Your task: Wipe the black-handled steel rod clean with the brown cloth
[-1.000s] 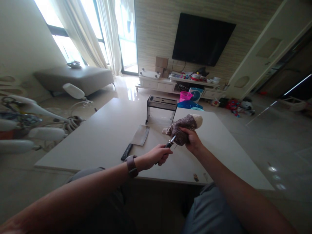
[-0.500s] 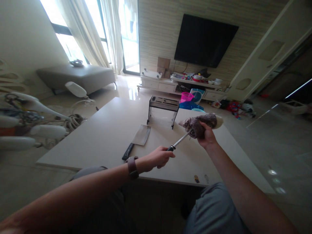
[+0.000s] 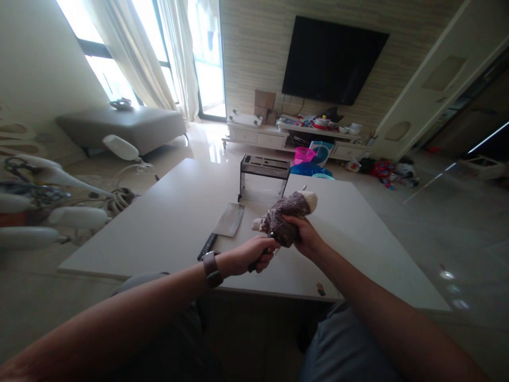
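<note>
My left hand (image 3: pixel 253 256) grips the black handle of a thin steel rod (image 3: pixel 304 188), a watch on its wrist. My right hand (image 3: pixel 303 235) is closed on a grey-brown fuzzy cloth (image 3: pixel 284 215) wrapped around the rod. The cloth sits right against the handle and hides nearly all of the shaft; only the tip pokes out beyond it. Both hands hover above the white table (image 3: pixel 350 249), close together.
A cleaver (image 3: pixel 225 227) with a black handle lies flat on the table to the left of my hands. Behind it stands a black knife rack (image 3: pixel 263 174). A grey bench, TV stand, baskets and cluttered floor lie beyond the table.
Half a second ago the cloth was out near the rod's tip with the shaft bare; my right hand has slid it back down to the handle, as it was one second ago.
</note>
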The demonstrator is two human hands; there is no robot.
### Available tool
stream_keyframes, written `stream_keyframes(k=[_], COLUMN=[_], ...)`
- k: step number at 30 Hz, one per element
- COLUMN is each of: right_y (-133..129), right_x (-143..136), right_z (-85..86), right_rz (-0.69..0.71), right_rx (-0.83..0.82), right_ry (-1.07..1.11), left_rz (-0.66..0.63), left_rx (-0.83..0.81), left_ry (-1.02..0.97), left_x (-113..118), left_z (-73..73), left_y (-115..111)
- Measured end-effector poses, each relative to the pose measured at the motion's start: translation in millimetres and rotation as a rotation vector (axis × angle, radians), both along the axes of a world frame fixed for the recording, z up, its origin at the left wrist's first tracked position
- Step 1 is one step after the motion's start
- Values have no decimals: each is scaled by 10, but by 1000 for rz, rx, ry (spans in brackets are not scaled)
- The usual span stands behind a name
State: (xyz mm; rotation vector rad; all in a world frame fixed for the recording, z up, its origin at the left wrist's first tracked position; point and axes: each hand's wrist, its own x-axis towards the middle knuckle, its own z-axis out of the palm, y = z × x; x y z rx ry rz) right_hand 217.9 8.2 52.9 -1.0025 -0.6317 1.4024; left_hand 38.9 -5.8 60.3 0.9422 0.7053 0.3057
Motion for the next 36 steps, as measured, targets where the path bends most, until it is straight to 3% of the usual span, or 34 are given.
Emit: stream_keyframes(k=[4,6,12,17,25,30,36], right_y=[-1,2,69,233,433,388,273], right_x=[-20,-16,85,467,981,1024,882], right_z=[-12,-2,100,184,211,248,301], right_rz=[-125,-168,-186,-245,-477,-481,-348], right_rx=[26,36,16,33,130,106,113], right_ry=[-66,-80,-21,5,28,34,31], left_rz=[81,93,44,-23,-14,102,372], left_rx=[305,371,300,241,323,303,356], left_ry=[157,215,184,129,351,213,99], left_x=[36,43,10,-15,-31,-19,-13], left_z=[-62,-66,11,69,52,0,47], left_y=[15,30,46,11,-32,-23,89])
